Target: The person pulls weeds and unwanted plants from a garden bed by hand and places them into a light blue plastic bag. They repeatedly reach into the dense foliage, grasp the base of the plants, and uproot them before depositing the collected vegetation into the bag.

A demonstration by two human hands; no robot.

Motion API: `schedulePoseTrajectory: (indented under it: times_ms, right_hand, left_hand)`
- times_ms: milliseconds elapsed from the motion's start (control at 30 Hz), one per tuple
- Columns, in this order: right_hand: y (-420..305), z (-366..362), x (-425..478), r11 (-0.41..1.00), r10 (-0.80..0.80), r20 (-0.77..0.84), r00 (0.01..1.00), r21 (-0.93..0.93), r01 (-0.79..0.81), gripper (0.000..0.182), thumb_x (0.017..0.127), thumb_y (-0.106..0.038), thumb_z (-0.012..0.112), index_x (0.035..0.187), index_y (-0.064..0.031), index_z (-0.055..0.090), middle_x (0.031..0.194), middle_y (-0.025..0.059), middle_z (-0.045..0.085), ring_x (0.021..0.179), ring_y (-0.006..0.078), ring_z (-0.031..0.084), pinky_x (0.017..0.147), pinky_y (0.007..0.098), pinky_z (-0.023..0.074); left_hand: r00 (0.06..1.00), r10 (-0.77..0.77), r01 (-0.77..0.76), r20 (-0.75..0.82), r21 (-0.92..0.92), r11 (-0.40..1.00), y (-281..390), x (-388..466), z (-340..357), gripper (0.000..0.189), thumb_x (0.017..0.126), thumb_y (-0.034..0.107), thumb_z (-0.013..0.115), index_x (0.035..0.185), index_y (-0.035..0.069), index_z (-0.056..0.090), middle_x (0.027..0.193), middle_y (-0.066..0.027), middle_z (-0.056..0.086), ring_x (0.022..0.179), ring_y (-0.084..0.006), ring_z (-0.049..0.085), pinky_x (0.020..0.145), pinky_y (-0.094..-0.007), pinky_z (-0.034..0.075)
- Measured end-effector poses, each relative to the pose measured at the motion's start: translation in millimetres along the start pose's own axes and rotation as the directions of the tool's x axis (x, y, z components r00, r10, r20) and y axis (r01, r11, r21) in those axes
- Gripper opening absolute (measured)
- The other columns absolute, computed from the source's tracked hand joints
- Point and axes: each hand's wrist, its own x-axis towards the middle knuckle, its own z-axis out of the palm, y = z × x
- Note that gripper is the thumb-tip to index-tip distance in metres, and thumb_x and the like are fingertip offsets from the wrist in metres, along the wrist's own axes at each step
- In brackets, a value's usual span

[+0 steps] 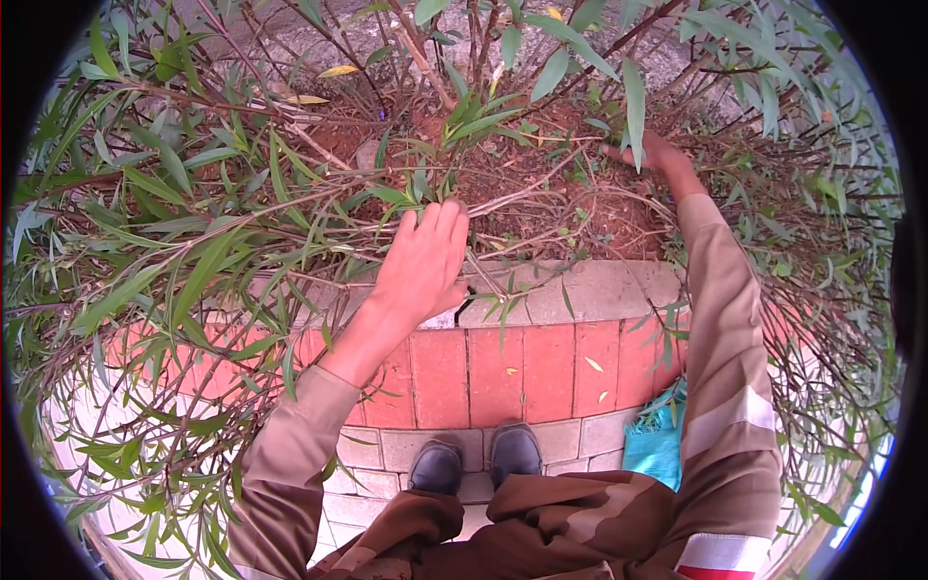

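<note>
My left hand (428, 261) is at the shrub's leafy stems (428, 190), above the stone kerb; its fingers are curled at a green shoot, and whether they grip it cannot be told. Farther right and up, my right hand (656, 158) reaches low over the soil among the plants. A long green leaf partly covers it, and its fingertips are near small weeds (580, 174). Between the hands lie reddish-brown soil (507, 167) and thin bare branches (529, 190).
Dense shrubs (805, 167) spread on both sides. A grey stone kerb (573, 290) edges the bed, with red paving bricks (496, 370) below. A turquoise woven sack (652, 449) lies right of my dark shoes (515, 453). Rock (522, 54) stands behind the stems.
</note>
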Motion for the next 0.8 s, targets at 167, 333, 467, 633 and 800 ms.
schedulePoseTrajectory:
  times_ms: [167,333,467,633,800]
  right_hand:
    - [152,-35,-14,0.993,-0.116,-0.220,0.969,0.007,0.121,0.052,0.095,-0.039,0.057,0.112,0.0089,0.067,0.112,0.0353,0.067,0.108,0.0490,0.065,0.092,0.0539,0.0502]
    - [83,-30,10,0.795,0.464,-0.375,0.803,0.576,-0.190,0.053,0.097,-0.036,0.053,0.109,0.0142,0.065,0.107,0.0371,0.067,0.104,0.0512,0.066,0.093,0.0530,0.0496]
    - [44,-2,38,0.956,0.230,-0.380,0.896,0.261,-0.134,0.051,0.095,-0.037,0.055,0.120,0.0071,0.065,0.116,0.0356,0.066,0.114,0.0475,0.064,0.094,0.0503,0.0501]
    - [113,-8,60,0.993,0.011,-0.358,0.934,0.114,0.033,0.044,0.090,-0.032,0.062,0.120,0.0009,0.065,0.113,0.0296,0.069,0.111,0.0452,0.065,0.092,0.0500,0.0518]
    - [93,17,43,0.998,0.063,-0.265,0.962,0.030,-0.057,0.044,0.091,-0.033,0.061,0.117,0.0017,0.065,0.112,0.0296,0.069,0.109,0.0460,0.065,0.090,0.0504,0.0519]
  left_hand:
    - [0.988,0.100,-0.110,-0.117,-0.086,0.990,29,39,-1,0.087,0.069,0.040,0.084,0.134,-0.008,0.050,0.127,-0.0155,0.052,0.111,-0.0267,0.051,0.094,-0.0383,0.042]
    - [0.999,0.035,-0.036,-0.029,-0.032,0.999,10,13,-1,0.087,0.069,0.040,0.084,0.133,-0.008,0.051,0.126,-0.0152,0.052,0.111,-0.0263,0.051,0.094,-0.0388,0.042]
    - [1.000,0.010,-0.010,-0.008,-0.002,1.000,4,4,-1,0.088,0.069,0.041,0.084,0.134,-0.008,0.050,0.125,-0.0148,0.052,0.110,-0.0256,0.051,0.094,-0.0384,0.042]
    - [0.997,0.070,-0.068,-0.036,0.037,0.997,16,23,-3,0.090,0.069,0.045,0.083,0.135,-0.008,0.051,0.125,-0.0141,0.052,0.109,-0.0249,0.051,0.095,-0.0379,0.042]
    - [0.999,0.045,-0.045,0.001,0.044,0.998,8,13,-2,0.092,0.069,0.047,0.082,0.136,-0.008,0.050,0.128,-0.0145,0.052,0.109,-0.0248,0.051,0.094,-0.0382,0.042]
